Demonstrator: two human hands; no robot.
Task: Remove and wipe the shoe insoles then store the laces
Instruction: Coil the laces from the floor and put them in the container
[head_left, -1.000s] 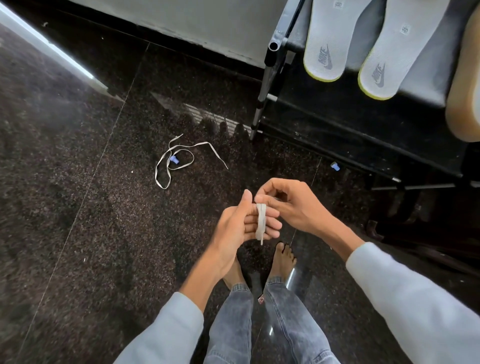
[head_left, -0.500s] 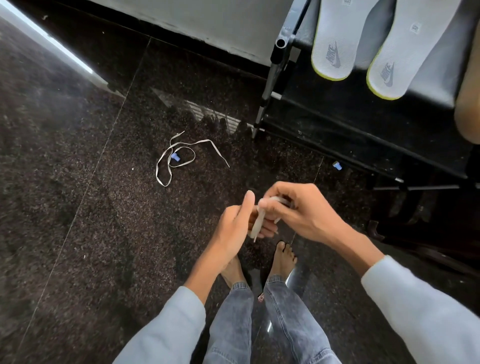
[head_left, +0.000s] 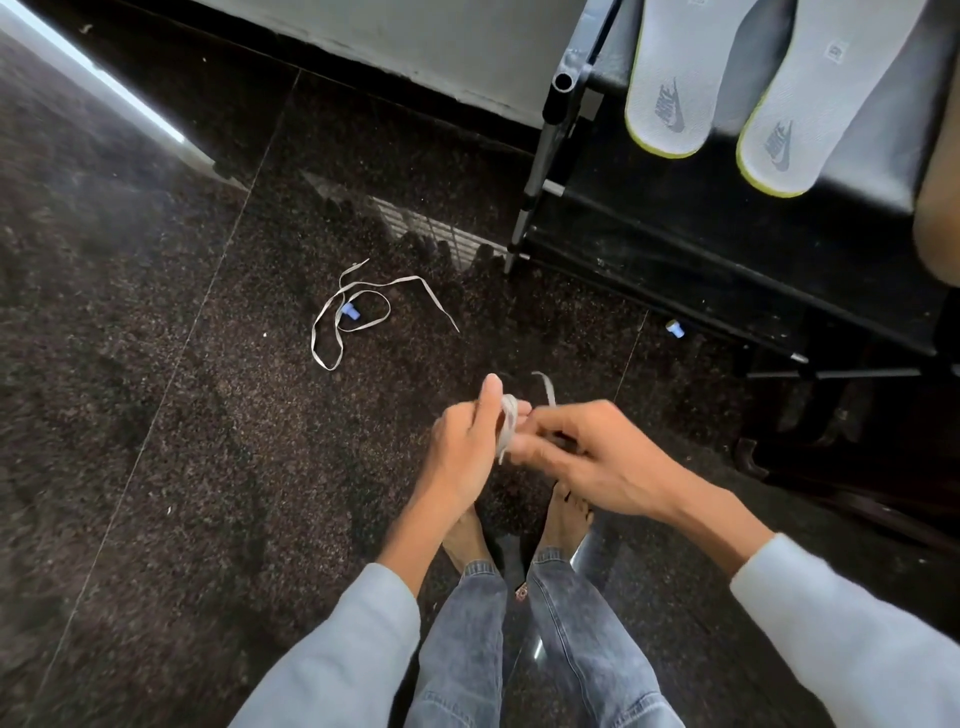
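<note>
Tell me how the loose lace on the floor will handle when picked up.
Probably floppy: the lace lies in slack, crossing loops on the floor. Likely very light, being a thin flat strip. It may drag or snag the small blue piece lying inside its loop.

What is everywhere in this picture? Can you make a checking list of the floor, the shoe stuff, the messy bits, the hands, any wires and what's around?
Surface: dark speckled floor, glossy, with thin tile seams.
Job's things: two grey insoles lie side by side on the black rack; one lace is wound around the left hand's fingers; a second lace lies loose on the floor.
Clutter: two small blue bits on the floor.
Grippers: left hand holds the coil; right hand pinches the lace's free end.
Cables: nothing seen.
Surroundings: pale wall; bare feet below the hands.
</note>
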